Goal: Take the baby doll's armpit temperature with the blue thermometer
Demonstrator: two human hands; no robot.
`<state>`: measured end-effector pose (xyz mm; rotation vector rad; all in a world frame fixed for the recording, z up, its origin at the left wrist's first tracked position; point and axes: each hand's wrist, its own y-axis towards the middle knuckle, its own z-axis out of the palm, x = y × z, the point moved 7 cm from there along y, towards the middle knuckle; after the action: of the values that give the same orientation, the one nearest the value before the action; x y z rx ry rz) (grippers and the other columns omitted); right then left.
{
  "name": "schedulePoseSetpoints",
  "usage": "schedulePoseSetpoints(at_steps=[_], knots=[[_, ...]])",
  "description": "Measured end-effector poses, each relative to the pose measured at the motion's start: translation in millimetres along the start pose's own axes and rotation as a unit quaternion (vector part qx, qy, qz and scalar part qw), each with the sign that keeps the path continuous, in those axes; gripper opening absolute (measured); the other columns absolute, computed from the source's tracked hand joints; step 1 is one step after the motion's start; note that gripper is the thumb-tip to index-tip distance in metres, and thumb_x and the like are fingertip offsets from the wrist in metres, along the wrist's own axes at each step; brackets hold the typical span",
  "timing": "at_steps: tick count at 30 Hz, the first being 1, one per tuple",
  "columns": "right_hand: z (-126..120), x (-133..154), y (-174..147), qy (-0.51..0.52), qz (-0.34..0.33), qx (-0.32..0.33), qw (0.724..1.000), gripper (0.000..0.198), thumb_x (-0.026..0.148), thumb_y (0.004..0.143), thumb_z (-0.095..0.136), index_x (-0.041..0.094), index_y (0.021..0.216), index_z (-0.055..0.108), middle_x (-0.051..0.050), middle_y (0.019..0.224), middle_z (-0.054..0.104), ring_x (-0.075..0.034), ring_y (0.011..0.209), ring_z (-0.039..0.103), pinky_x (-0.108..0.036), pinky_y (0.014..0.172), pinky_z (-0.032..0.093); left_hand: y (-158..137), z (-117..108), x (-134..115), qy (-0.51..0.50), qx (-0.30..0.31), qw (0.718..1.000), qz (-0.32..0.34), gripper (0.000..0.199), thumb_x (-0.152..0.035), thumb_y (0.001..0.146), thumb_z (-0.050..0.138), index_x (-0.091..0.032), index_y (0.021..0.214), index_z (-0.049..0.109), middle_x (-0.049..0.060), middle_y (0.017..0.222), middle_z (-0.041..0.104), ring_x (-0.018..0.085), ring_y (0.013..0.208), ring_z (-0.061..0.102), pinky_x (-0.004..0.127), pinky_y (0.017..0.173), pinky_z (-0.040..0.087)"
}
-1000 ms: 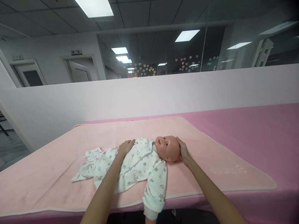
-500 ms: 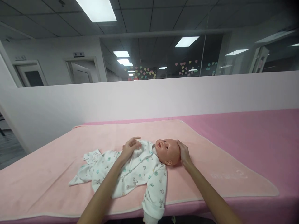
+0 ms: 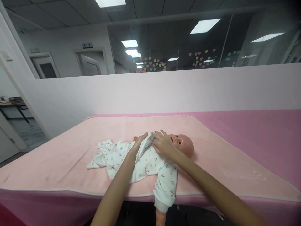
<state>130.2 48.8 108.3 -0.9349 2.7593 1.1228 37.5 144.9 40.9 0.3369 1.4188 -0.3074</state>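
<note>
On the blanket [image 3: 216,161], the clothed doll [image 3: 150,163] lies with its head [image 3: 185,144] toward three o'clock. The left hand [image 3: 139,142] bends loosely against a raised fold [image 3: 144,149], the right hand [image 3: 164,147] splayed just beside it; whether either pinches it, I can't tell.

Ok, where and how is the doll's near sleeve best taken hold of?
Probably by the cuff, pinched from the near side: the sleeve stretches toward the camera, and its cuff reaches past the peach blanket, with the doll's forearm poking out below.
</note>
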Motion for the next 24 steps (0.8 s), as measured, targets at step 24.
schedulePoseSetpoints(at_steps=[24], knots=[[-86,-63,-151,0.224,0.304,0.018,0.926,0.033,0.042,0.087,0.038,0.024,0.097,0.064,-0.006,0.100,0.065,-0.021,0.090,0.060,-0.034,0.078,0.046,-31,57,-14,0.401,0.098,0.900,0.139,0.037,-0.053,0.063,0.063,-0.019,0.078,0.066,-0.005,0.054,0.041,0.010,0.053,0.038,0.022,0.051,0.025]])
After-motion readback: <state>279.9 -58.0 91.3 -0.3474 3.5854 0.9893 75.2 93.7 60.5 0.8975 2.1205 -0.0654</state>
